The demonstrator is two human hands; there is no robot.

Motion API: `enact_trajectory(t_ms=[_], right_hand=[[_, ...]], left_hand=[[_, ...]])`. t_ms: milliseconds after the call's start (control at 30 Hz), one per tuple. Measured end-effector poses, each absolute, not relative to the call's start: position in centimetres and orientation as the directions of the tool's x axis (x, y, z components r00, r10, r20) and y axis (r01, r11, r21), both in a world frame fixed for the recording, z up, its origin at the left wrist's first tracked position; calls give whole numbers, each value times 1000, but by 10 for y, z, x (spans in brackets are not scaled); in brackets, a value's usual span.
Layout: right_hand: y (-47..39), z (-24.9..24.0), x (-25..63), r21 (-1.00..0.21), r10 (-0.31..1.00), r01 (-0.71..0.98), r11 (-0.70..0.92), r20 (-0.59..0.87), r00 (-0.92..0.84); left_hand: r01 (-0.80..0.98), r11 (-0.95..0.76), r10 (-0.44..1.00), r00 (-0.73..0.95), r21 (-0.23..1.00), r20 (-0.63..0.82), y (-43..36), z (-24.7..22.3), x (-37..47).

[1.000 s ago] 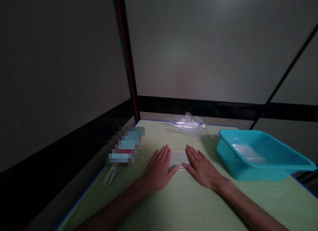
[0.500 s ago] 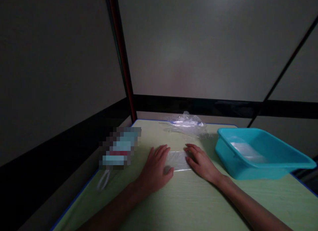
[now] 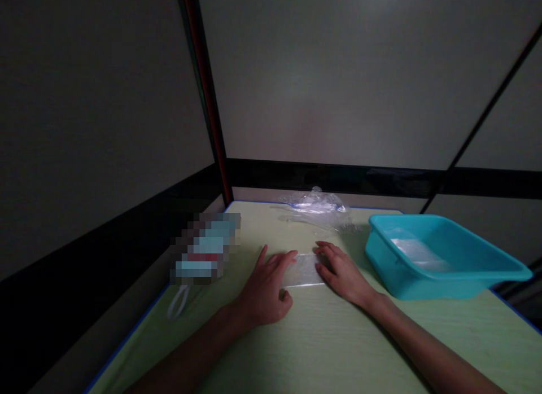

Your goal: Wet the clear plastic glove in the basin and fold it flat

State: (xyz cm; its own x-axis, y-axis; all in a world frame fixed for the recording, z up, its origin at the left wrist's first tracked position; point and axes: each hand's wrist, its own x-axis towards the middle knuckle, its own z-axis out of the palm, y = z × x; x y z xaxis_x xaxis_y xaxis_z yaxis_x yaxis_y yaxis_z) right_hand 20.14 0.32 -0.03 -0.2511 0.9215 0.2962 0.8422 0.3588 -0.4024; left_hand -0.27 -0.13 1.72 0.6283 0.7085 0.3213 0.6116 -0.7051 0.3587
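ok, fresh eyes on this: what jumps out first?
Probably the turquoise basin at the right of the table, clear plastic inside it. Then the left hand and right hand at either side of a flat clear sheet, mid-table. Crumpled clear film lies farther back.

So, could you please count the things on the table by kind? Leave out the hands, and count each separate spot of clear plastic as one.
Turquoise basin: 1
Pixelated item with white loop: 1
Spots of clear plastic: 3 (flat piece between left hand and right hand, crumpled heap farther back, plastic inside the basin)
Total: 5
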Motion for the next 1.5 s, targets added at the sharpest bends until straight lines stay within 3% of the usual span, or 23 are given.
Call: enact_trajectory(t_ms=[433, 1200, 1500], right_hand=[[2, 1, 201, -413, 912, 827, 381, 315, -263], [2, -2, 202, -294, 892, 862, 413, 320, -318], [2, -2, 202, -310, 888, 852, 421, 331, -318]], left_hand=[[619, -712, 702, 630, 330, 332, -2, 13, -3], [616, -732, 681, 650, 291, 338, 1, 12, -2], [615, -731, 683, 650, 297, 335, 2, 11, -3]])
